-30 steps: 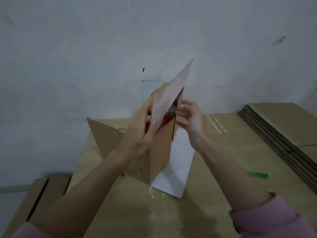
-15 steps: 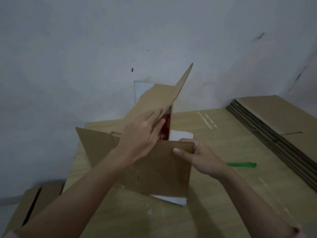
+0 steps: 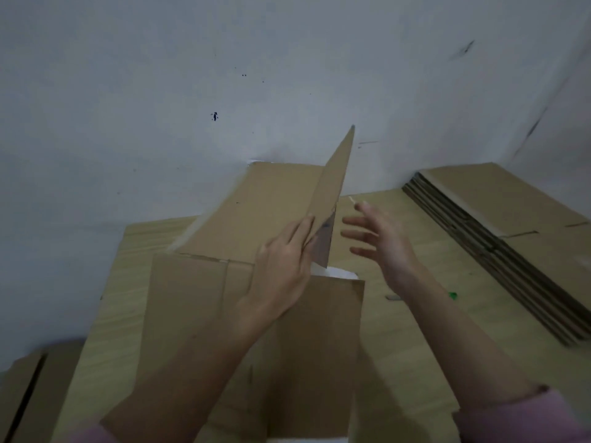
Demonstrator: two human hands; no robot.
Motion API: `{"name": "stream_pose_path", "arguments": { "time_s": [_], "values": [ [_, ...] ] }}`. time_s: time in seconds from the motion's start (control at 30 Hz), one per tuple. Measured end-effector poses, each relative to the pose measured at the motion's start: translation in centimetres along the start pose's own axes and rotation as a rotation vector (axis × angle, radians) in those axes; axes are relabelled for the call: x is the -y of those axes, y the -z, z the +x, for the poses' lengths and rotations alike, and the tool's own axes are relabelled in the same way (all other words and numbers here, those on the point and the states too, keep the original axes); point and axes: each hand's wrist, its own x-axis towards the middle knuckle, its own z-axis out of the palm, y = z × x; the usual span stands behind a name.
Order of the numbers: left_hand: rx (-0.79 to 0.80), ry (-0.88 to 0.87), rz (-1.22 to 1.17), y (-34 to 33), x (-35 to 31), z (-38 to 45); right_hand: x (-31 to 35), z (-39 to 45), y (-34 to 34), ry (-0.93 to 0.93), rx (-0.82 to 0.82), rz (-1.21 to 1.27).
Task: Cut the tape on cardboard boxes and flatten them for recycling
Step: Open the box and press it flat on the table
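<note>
So the cardboard box (image 3: pixel 256 314) is lying opened out on the wooden table (image 3: pixel 399 330) right in front of me, mostly down already, with one flap (image 3: pixel 334 193) poking up on edge toward the wall. My left hand (image 3: pixel 284 273) has its fingers laid fairly straight against that flap near its base, pressing more than gripping as far as I can tell. My right hand (image 3: pixel 380 247) is just beside it, spread wide, touching nothing. If you ask me, the trick here is to fold that flap along its own crease instead of mashing it anywhere, so I'd bring the free hand onto the far face, push it over the fold line, then run a flat palm along the crease so it doesn't spring back. Keep the near panel pinned with a forearm or it'll slide on the table. There's something white (image 3: pixel 335 271) peeking out from under the cardboard, can't tell what it is. The stack of flattened boxes (image 3: pixel 511 238) sits well off to the right, and a bit of something green (image 3: pixel 452 295) lies between it and my arm, likely the cutter but too small to call.
</note>
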Motion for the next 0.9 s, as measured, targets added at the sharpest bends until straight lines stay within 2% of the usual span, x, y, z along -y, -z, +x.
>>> {"name": "stream_pose_path", "arguments": {
  "time_s": [0.03,0.13,0.23,0.3,0.37,0.43,0.47,0.53,0.6,0.67,0.73,0.83,0.9],
  "values": [
    [0.014,-0.009,0.028,-0.5,0.2,0.0,1.3,1.0,-0.5,-0.024,0.01,0.042],
    [0.055,-0.042,0.061,-0.8,0.7,0.1,3.9,3.9,-1.8,-0.059,0.066,-0.031],
    [0.216,-0.156,0.047,0.8,2.1,0.7,4.4,5.8,-2.1,-0.032,0.033,-0.205],
    [0.221,-0.174,0.076,1.9,4.4,1.1,3.7,6.8,-1.5,-0.023,0.026,-0.269],
    [0.076,0.041,0.127,2.3,7.4,2.0,2.4,7.9,-0.7,-0.04,0.031,-0.286],
    [-0.054,0.38,0.261,2.4,10.3,3.2,0.8,8.8,0.0,-0.05,0.078,-0.304],
    [-0.038,0.585,0.28,2.4,11.7,3.8,0.0,9.3,0.2,-0.049,0.115,-0.302],
    [0.043,0.921,0.128,2.4,13.9,4.5,-1.7,10.0,0.5,-0.051,0.182,-0.262],
    [0.073,1.068,-0.1,2.0,15.9,4.5,-3.9,10.8,0.4,-0.072,0.231,-0.19],
    [0.117,1.09,-0.158,1.0,17.3,3.3,-6.5,11.8,0.0,-0.108,0.229,-0.14],
    [0.104,1.046,-0.111,-0.3,18.4,1.7,-9.1,13.0,-0.8,-0.079,0.132,-0.224],
    [-0.072,0.932,-0.092,-1.9,19.1,0.0,-11.4,14.5,-2.6,0.143,-0.091,-0.718],
    [-0.161,0.845,-0.073,-2.8,19.4,-0.6,-12.8,15.0,-4.0,0.204,-0.143,-1.066]
  ]
}}
